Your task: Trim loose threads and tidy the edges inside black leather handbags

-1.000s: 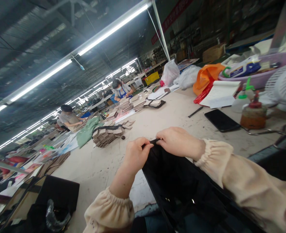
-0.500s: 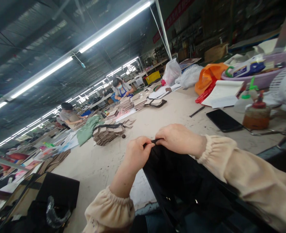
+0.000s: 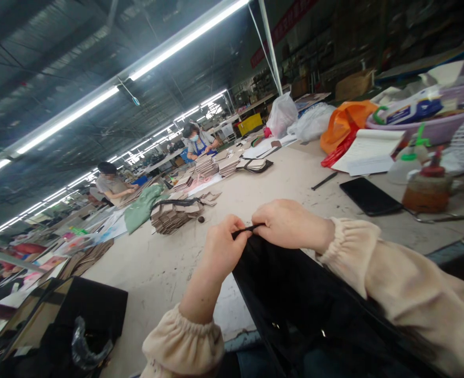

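My left hand (image 3: 221, 247) pinches the top edge of a black bag (image 3: 287, 283) between thumb and fingers. Close beside it, my right hand (image 3: 287, 223) grips the same edge, so a short narrow strip of the rim shows between the fingertips. The bag's dark body hangs down from both hands towards my lap, over the table's near edge. Two small shiny metal bits show low on it. Its lower part is lost in shadow, and my right sleeve covers some of its right side.
On the table (image 3: 177, 262) lie a phone (image 3: 369, 196), a dark thin tool (image 3: 324, 181) and a bottle of brown liquid (image 3: 426, 191) at right. Stacked brown pieces (image 3: 175, 214) lie ahead. Black box-shaped bags (image 3: 94, 304) stand at lower left. Two people work farther back.
Both hands keep their pinch on the bag's edge, with slightly more of the rim strip showing between them. The view has shifted a little; otherwise the table things stay put.
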Motion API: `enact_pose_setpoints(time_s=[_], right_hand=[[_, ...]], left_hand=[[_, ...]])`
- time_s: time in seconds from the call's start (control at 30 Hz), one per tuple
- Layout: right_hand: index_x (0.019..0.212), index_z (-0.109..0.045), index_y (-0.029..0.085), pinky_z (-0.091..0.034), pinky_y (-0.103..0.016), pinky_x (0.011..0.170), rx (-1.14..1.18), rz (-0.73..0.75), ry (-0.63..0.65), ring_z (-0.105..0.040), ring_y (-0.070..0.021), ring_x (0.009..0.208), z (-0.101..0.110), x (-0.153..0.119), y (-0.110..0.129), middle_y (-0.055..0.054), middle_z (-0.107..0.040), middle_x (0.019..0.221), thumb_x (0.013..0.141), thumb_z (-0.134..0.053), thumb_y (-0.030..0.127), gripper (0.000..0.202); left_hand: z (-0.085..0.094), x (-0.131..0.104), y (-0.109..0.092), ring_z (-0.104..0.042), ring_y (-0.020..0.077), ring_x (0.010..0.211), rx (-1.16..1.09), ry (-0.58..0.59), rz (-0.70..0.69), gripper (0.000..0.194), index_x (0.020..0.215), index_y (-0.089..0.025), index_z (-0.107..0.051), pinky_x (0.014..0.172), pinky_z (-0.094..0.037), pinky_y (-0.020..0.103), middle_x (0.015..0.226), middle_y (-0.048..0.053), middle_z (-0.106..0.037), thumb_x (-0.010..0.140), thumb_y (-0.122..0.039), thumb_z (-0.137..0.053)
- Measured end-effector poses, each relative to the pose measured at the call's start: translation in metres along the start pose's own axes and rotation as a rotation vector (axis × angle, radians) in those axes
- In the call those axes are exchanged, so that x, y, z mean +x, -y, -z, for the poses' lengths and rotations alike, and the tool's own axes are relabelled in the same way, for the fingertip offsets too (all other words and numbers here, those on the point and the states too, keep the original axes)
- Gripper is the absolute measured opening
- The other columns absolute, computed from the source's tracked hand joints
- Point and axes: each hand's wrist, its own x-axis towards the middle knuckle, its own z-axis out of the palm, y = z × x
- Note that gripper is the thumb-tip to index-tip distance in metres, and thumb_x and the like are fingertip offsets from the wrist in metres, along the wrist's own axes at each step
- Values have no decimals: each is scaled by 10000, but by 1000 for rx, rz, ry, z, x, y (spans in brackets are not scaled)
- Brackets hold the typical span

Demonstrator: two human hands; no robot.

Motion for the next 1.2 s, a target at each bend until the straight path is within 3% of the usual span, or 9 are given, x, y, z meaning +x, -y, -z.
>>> enact_pose_setpoints(time_s=[0.2,0.43,0.67,0.77,0.93,1.03,1.2], right_hand=[[769,-673,237,-361,-274,659,35,-32,13,-607,-192,796,5,-4,-2,-27,-696,811,832,-450,323,247],[728,-645,237,-343,-277,660,67,-87,-34,-595,-186,782,-1,-9,-9,-13,-687,789,848,-440,344,261],[688,-607,224,-305,-282,608,97,-127,-71,-571,-172,716,-6,-13,-11,-10,-667,758,849,-439,336,258],[666,-589,222,-290,-285,588,110,-136,-86,-560,-165,686,-8,-14,-13,-2,-653,727,844,-446,328,252],[679,-588,219,-292,-294,599,112,-136,-111,-567,-172,696,-11,-14,-11,-7,-648,732,845,-439,328,248],[690,-585,222,-296,-298,610,123,-136,-124,-574,-177,711,-12,-15,-8,-8,-650,748,851,-420,316,249],[693,-579,219,-290,-292,607,147,-133,-127,-574,-173,710,-11,-15,-7,-7,-652,750,839,-428,297,223]], left_hand=[[9,-10,6,-650,179,841,-90,78,45,355,997,-224,-517,771,-476,304,858,2,-695,688,-183,-686],[19,-26,11,-640,154,837,-145,80,137,300,951,-232,-471,738,-492,274,887,-5,-646,715,-108,-610],[18,-23,6,-633,163,865,-79,92,149,381,1050,-248,-474,753,-477,281,956,13,-659,719,-118,-610],[18,-21,1,-632,172,807,35,67,179,329,1005,-240,-476,693,-449,274,840,-6,-676,721,-159,-620],[22,-19,-8,-593,182,655,438,80,247,135,814,-220,-591,582,-340,267,673,10,-651,759,-344,-598],[24,-17,-10,-538,162,579,596,130,251,268,696,-203,-601,530,-251,259,591,22,-607,803,-435,-520],[25,-11,-9,-445,125,503,642,201,244,392,555,-180,-524,507,-185,265,518,21,-541,847,-425,-431]])
